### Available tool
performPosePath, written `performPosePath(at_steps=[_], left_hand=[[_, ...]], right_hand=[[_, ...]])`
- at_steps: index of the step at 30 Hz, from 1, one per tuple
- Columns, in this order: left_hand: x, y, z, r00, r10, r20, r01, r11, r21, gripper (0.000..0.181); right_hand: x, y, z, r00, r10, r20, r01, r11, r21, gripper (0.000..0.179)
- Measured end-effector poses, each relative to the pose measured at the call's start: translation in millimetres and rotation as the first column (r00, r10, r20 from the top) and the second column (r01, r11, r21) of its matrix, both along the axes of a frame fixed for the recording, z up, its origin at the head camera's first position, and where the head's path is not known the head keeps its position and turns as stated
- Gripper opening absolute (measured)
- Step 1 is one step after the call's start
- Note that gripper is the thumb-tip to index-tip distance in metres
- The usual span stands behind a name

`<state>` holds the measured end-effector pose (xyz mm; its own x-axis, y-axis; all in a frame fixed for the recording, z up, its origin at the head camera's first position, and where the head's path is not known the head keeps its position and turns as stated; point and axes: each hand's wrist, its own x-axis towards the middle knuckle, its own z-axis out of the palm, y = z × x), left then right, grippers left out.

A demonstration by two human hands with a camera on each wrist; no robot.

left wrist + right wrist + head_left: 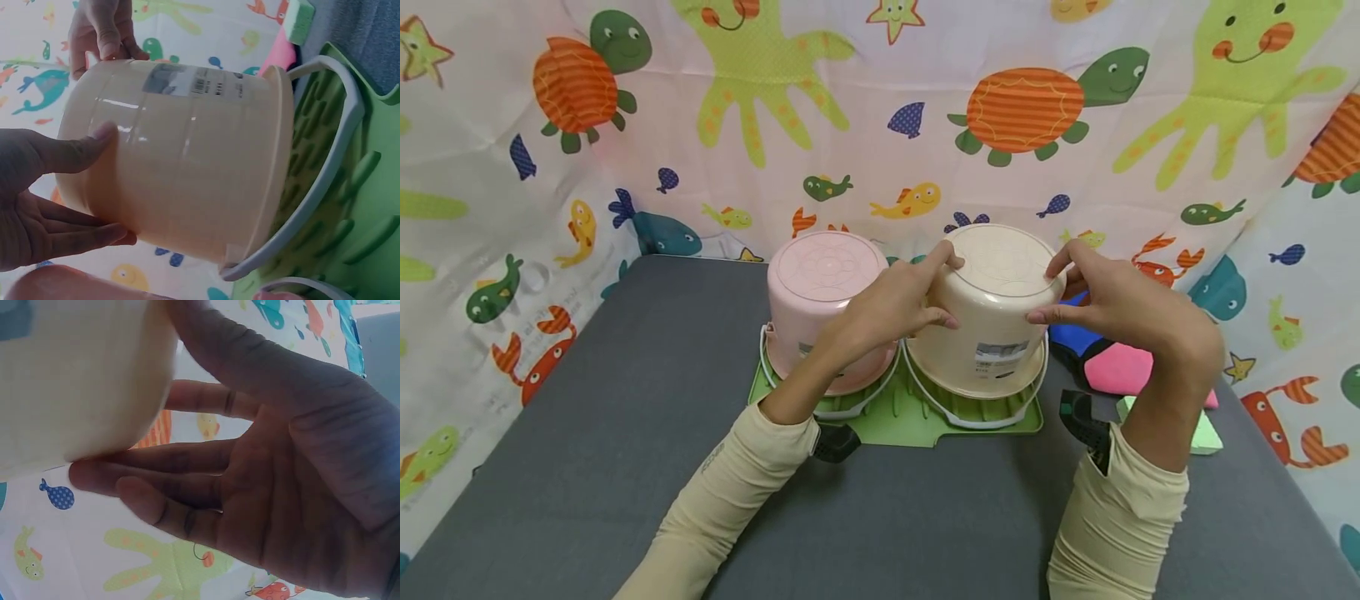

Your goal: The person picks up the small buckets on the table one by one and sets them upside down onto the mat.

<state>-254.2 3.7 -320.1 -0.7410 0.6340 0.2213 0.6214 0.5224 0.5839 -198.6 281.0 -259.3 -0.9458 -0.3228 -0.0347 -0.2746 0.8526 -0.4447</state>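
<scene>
A cream bucket (992, 325) stands upside down on a green ridged rack (895, 417), its pale handle (331, 169) hanging down around the rim. My left hand (895, 304) grips its left side near the upturned base, thumb in front and fingers behind. On the opposite side my right hand (1120, 300) holds the bucket the same way, thumb on the front wall. In the right wrist view some fingers of the right hand (262, 469) touch the bucket's edge. A printed label (187, 81) shows on the wall. Left of it a pink bucket (827, 275) also rests upside down on the rack.
Right of the rack lie a blue item (1071, 333), a bright pink item (1118, 369) and a light green block (1206, 437), partly behind my right arm. A dark grey cloth (625, 467) covers the table. A sea-animal curtain (850, 167) hangs behind.
</scene>
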Motion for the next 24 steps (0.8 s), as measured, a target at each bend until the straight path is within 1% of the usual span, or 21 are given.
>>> performPosePath(at_steps=[5,8,11,13,15,20,24], left_hand=[[-10.9,7.9,-7.8,0.998,-0.017,0.053,0.018,0.999,-0.026,0.067],[-18.5,15.9,-13.6,0.997,-0.049,0.057,0.051,0.998,-0.043,0.067],[-22.6,21.1,-19.1,0.996,-0.072,0.059,0.076,0.995,-0.062,0.066],[-23.0,21.6,-20.9,0.996,-0.064,0.060,0.069,0.995,-0.073,0.064],[-21.8,20.2,-21.0,0.997,-0.046,0.066,0.050,0.997,-0.066,0.062],[-18.0,17.4,-21.3,0.998,-0.016,0.057,0.019,0.999,-0.048,0.056],[-15.3,18.3,-26.2,0.999,-0.004,0.048,0.007,0.998,-0.069,0.057]], right_hand=[[-10.2,3.2,-1.5,0.998,0.017,0.056,-0.020,0.998,0.054,0.052],[-16.4,5.4,-3.2,0.996,0.014,0.085,-0.022,0.996,0.091,0.046],[-20.5,6.9,-7.1,0.994,0.008,0.109,-0.020,0.993,0.115,0.043],[-22.3,7.0,-9.8,0.994,0.010,0.112,-0.024,0.992,0.122,0.044],[-23.2,5.9,-11.6,0.993,0.007,0.115,-0.020,0.993,0.120,0.045],[-24.0,3.6,-15.7,0.997,0.016,0.082,-0.026,0.993,0.118,0.047],[-23.4,2.6,-22.0,0.998,0.026,0.066,-0.033,0.993,0.117,0.047]])
